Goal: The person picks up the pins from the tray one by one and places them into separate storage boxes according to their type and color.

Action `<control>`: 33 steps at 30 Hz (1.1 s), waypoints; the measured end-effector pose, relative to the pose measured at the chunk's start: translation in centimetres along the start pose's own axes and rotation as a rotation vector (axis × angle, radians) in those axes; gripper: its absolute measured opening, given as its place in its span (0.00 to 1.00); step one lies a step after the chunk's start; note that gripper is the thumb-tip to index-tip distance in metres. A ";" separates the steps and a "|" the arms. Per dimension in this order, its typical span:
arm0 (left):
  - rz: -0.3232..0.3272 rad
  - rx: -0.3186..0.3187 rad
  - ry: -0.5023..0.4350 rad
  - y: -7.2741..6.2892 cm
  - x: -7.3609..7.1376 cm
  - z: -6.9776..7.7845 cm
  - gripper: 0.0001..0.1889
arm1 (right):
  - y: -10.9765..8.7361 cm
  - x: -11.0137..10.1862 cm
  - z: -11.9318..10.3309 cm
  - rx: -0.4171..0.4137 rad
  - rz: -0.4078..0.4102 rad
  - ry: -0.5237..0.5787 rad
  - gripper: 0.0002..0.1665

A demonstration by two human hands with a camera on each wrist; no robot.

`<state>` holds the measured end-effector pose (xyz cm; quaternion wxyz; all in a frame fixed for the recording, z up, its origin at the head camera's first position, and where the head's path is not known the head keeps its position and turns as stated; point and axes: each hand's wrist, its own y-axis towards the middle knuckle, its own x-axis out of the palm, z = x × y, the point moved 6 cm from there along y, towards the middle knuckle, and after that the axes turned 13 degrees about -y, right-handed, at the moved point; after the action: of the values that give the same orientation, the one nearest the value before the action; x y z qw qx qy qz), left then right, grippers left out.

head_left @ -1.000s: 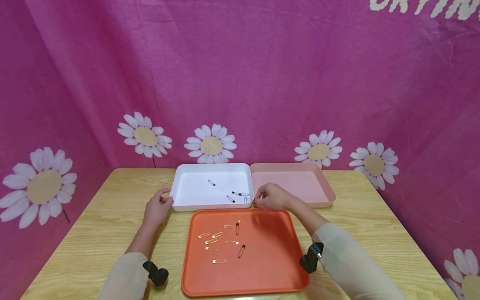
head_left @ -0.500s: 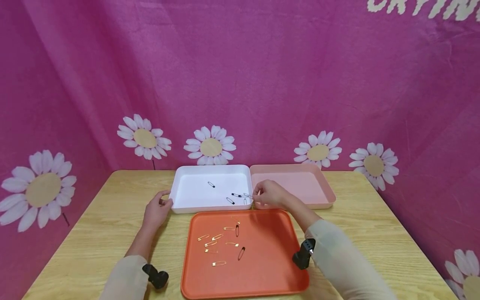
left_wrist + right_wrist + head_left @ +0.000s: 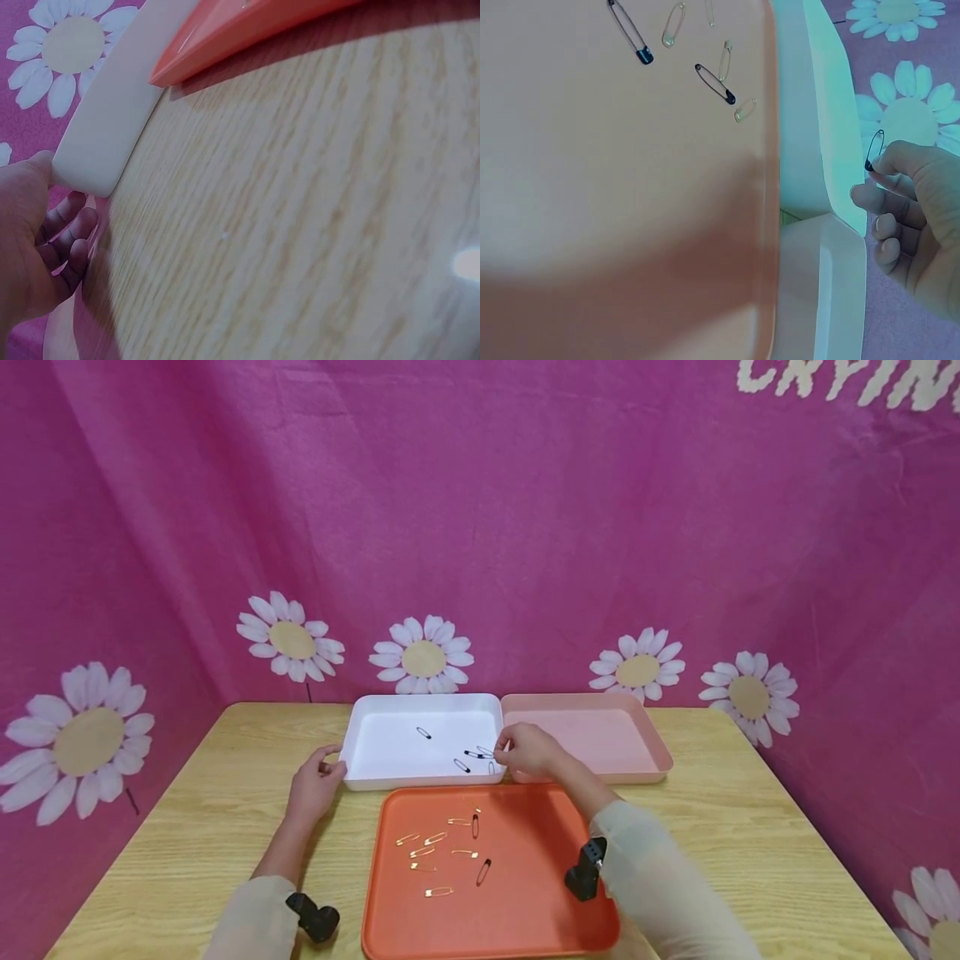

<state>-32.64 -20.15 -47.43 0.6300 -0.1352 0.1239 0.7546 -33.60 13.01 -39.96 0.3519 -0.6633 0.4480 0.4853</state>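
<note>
My right hand (image 3: 531, 750) pinches a black safety pin (image 3: 869, 165) between thumb and index finger, over the right end of the white tray (image 3: 397, 783). Its other fingers are bent, as the right wrist view shows. Inside that tray lie several black safety pins (image 3: 461, 766), most of them near its right end. My left hand (image 3: 313, 787) holds the tray's left end; in the left wrist view the thumb lies at the rim and the bent fingers are below it. On the orange tray (image 3: 540, 897) are several gold safety pins (image 3: 438, 892) and two black safety pins (image 3: 483, 872).
A pink tray (image 3: 585, 735) stands right against the white one, under my right forearm. The orange tray sits just in front of both on the wooden table (image 3: 720, 827). Behind the table hangs a purple curtain (image 3: 480, 527) with printed daisies.
My right hand has moved left, from the joint between the two back trays to over the white tray's right end, carrying the safety pin. The left hand stays at the tray's left end.
</note>
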 end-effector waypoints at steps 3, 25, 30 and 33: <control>0.000 0.000 -0.009 -0.1 0.0 0.0 0.22 | 0.2 0.2 -0.2 0.011 -0.007 -0.015 0.06; 0.007 -0.011 0.000 0.0 0.1 0.0 0.22 | 1.9 0.8 -1.1 0.133 0.012 -0.084 0.07; 0.002 -0.015 0.005 0.1 0.1 -0.2 0.22 | 2.3 1.4 -1.0 0.173 -0.015 -0.079 0.16; 0.007 -0.011 0.004 0.2 -0.1 -0.2 0.22 | 2.3 1.5 -0.9 0.157 -0.017 -0.067 0.19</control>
<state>-32.84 -20.33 -47.61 0.6265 -0.1398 0.1215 0.7571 -35.25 10.97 -41.21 0.4219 -0.6208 0.4668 0.4677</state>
